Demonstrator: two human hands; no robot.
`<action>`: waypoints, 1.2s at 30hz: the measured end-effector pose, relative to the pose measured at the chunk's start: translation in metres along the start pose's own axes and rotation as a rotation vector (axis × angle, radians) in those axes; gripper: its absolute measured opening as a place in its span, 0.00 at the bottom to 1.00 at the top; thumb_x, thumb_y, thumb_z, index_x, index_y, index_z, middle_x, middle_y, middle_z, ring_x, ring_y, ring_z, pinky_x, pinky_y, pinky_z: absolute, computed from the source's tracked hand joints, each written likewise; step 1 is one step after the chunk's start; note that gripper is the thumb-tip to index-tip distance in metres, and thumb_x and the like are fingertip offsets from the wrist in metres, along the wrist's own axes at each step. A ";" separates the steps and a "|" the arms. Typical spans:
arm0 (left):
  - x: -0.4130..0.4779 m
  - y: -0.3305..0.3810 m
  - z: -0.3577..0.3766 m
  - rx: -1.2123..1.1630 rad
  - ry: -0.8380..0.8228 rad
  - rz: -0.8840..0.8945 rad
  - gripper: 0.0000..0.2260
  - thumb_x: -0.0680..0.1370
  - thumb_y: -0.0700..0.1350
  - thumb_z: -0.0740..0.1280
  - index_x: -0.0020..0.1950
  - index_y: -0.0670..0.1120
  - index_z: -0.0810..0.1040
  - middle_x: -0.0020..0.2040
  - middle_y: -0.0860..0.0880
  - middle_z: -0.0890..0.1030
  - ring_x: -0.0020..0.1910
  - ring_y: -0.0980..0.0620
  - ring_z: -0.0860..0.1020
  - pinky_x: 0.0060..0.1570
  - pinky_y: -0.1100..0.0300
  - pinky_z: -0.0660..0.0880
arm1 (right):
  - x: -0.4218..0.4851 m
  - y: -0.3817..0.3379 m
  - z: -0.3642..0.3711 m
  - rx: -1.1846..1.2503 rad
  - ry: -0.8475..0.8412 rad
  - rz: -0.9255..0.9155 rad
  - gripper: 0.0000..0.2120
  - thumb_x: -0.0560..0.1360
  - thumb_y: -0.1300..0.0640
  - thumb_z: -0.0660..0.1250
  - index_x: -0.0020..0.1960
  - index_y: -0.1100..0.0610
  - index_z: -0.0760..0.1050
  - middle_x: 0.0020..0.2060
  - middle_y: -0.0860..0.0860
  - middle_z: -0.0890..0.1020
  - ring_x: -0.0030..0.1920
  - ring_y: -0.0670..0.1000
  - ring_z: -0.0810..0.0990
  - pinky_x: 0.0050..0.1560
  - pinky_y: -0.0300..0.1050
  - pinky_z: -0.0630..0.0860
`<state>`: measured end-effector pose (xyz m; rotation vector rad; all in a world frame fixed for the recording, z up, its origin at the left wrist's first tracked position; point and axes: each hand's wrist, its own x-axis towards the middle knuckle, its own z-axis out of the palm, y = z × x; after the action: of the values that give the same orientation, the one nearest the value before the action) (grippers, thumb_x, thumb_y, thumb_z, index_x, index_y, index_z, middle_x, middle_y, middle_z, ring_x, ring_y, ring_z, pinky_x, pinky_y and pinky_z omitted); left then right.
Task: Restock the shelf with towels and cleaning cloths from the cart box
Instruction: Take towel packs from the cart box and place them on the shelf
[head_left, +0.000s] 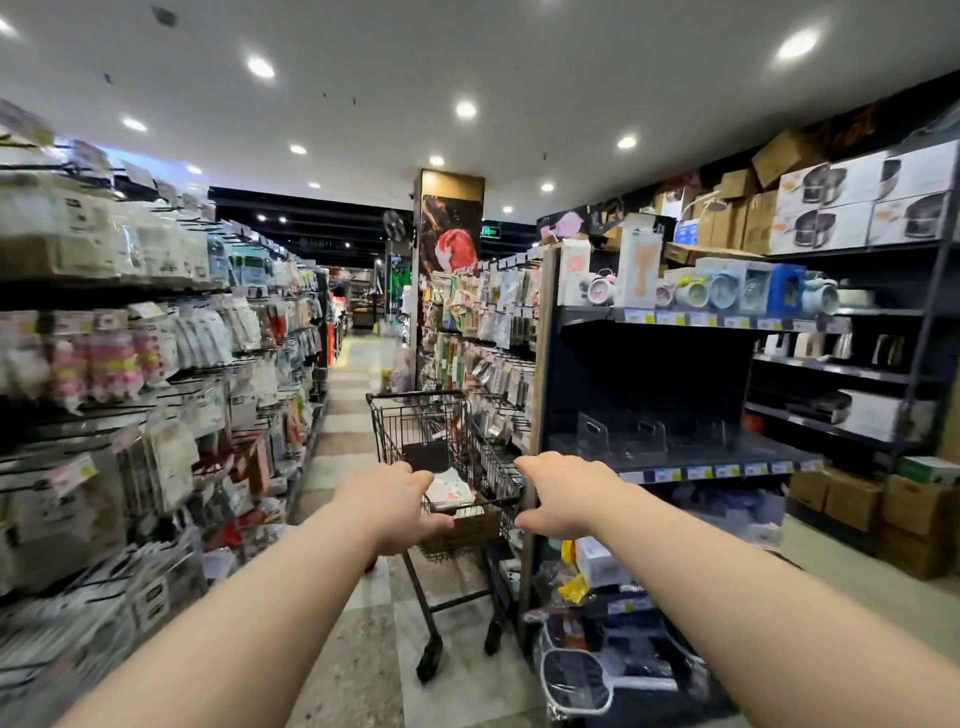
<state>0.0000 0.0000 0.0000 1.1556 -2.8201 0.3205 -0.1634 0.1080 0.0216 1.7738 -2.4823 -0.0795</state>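
The step in hand looked like bringing the cart (431, 431) to the restocking spot. It stood in the aisle at the centre of the frame, its right side just beside the end of a shelf unit. The left hand (400, 501) and right hand (563, 499) reached to the cart's near end, each curved with fingers above and thumb below. The handle was hidden behind them, so I could not tell whether they gripped it or hung just off it.

The box (470, 527), brown cardboard, sat in the near end of the cart's basket, between the two hands. On top of it lay the cloths (449, 491), a pale, flat pack with small pink and green marks. How many lay beneath could not be seen.

The shelf (753, 452) to fill was probably the bare dark one right of centre. Clear dividers (641, 434) stood on it and price tags (698, 472) ran along its front edge. The tier above held clocks (722, 291).

As I judged it, the next move called for leaving the cart steady, reaching one hand into the box and carrying the top pack rightward to the shelf. The pack looked soft and likely to sag, so a full grasp would suit it better than a pinch. The wheeled cart might also roll once let go.
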 end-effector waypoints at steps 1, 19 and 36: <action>0.004 -0.005 0.004 0.011 -0.019 -0.005 0.31 0.77 0.66 0.54 0.75 0.50 0.60 0.71 0.46 0.68 0.69 0.45 0.68 0.64 0.51 0.68 | 0.008 -0.004 0.004 0.005 -0.010 -0.005 0.32 0.75 0.43 0.62 0.74 0.51 0.56 0.72 0.53 0.65 0.70 0.58 0.67 0.67 0.58 0.65; 0.180 -0.167 0.119 -0.067 -0.150 0.040 0.28 0.76 0.65 0.56 0.72 0.52 0.65 0.68 0.46 0.71 0.67 0.44 0.70 0.64 0.49 0.68 | 0.255 -0.082 0.078 0.068 -0.139 0.059 0.35 0.74 0.41 0.63 0.76 0.49 0.54 0.72 0.51 0.66 0.70 0.57 0.67 0.67 0.56 0.65; 0.447 -0.215 0.227 -0.078 -0.265 0.055 0.28 0.76 0.66 0.56 0.70 0.51 0.67 0.67 0.46 0.72 0.66 0.44 0.71 0.62 0.49 0.71 | 0.530 -0.015 0.161 0.180 -0.244 0.066 0.33 0.73 0.43 0.63 0.74 0.52 0.58 0.71 0.52 0.67 0.70 0.57 0.68 0.67 0.57 0.67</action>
<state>-0.1662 -0.5060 -0.1194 1.1859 -3.0625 0.0630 -0.3366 -0.3997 -0.1177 1.8467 -2.7982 -0.0741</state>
